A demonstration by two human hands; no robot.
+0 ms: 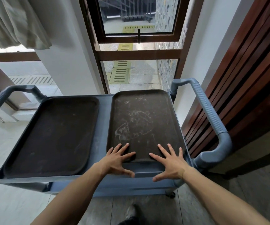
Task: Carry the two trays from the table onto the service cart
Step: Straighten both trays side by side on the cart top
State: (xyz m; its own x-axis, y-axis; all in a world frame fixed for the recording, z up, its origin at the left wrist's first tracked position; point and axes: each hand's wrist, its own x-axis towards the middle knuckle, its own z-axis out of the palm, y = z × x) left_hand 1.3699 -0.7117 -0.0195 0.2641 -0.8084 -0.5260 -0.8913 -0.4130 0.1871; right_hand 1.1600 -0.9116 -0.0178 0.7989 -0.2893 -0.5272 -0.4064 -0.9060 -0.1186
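Dark trays both on the blue cart (101,177): left tray (53,135), right tray (144,124); left hand (116,161) and right hand (171,163) spread open, fingertips on right tray's near edge

Both trays (144,120) (54,135) looking like matte dark plastic, right one scuffed whitish; cart (212,114) showing grey-blue plastic with ribbed handles.
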